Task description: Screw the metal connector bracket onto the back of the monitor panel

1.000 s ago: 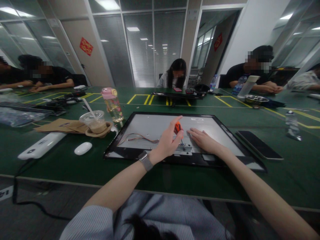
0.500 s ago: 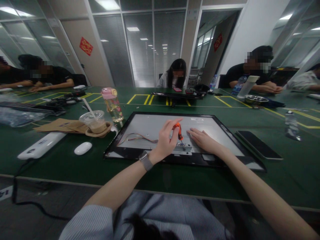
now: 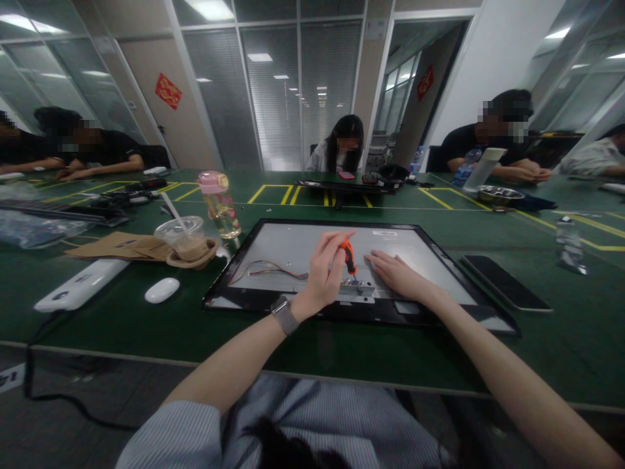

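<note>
My left hand point(image 3: 326, 268) is closed around the orange and black handle of a screwdriver point(image 3: 349, 258). The tool leans slightly, its shaft pointing down onto a small metal bracket point(image 3: 360, 290) near the panel's front edge. Flat on the back of a black-framed display panel point(image 3: 303, 247) rests my right hand point(image 3: 398, 275), fingers stretched out, just right of the bracket. Thin coloured wires point(image 3: 273, 266) run across the panel to the left of my left hand. The screwdriver's tip and any screw under it are too small to make out clearly.
Left of the panel are a white mouse point(image 3: 162, 290), a white power strip point(image 3: 81, 285), an iced drink cup point(image 3: 183, 236) and a pink-lidded bottle point(image 3: 222, 208). A dark phone point(image 3: 505, 283) lies to the right. Several people sit around the green table point(image 3: 273, 345).
The screwdriver handle has turned and shifted slightly within my left hand, whose fingers have moved a little. My right hand stays in place on the panel.
</note>
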Motion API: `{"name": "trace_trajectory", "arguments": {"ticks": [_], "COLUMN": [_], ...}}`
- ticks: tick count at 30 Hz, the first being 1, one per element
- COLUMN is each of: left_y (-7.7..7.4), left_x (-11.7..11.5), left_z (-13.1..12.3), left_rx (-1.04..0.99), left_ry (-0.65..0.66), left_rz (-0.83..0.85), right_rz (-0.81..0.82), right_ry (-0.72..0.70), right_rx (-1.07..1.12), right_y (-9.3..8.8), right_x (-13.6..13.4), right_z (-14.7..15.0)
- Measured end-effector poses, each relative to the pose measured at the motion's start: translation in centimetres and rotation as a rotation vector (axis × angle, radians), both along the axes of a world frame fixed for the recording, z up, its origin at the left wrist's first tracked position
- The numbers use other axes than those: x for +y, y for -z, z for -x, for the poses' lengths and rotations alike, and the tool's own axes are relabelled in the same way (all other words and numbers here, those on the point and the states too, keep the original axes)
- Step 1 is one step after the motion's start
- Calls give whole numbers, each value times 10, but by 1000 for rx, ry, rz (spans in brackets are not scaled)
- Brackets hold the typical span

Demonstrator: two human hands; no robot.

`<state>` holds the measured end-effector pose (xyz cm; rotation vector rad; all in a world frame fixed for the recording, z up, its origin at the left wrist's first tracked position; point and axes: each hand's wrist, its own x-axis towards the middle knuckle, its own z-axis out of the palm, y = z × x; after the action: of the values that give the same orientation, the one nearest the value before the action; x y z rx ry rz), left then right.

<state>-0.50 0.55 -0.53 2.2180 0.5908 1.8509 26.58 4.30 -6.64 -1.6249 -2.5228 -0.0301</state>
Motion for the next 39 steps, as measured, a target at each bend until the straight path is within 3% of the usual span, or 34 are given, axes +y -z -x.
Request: {"name": "trace_trajectory", "arguments": {"ticks": [13,24,39], "left_y": [-5,0,-2], "left_x": [1,3,1], "left_z": [0,-1,-3], "left_rx": [6,-13,43], "left_ry": [-18,126,72], "left_rz": [-43,19,6], "right_rz": [-26,9,-29], "right_ry": [-19,11,-5], "right_rx": [-16,-13,-31], "right_y": [-2,-4,-3], "right_x": [-1,-3,-2], "right_z": [1,1,2]}}
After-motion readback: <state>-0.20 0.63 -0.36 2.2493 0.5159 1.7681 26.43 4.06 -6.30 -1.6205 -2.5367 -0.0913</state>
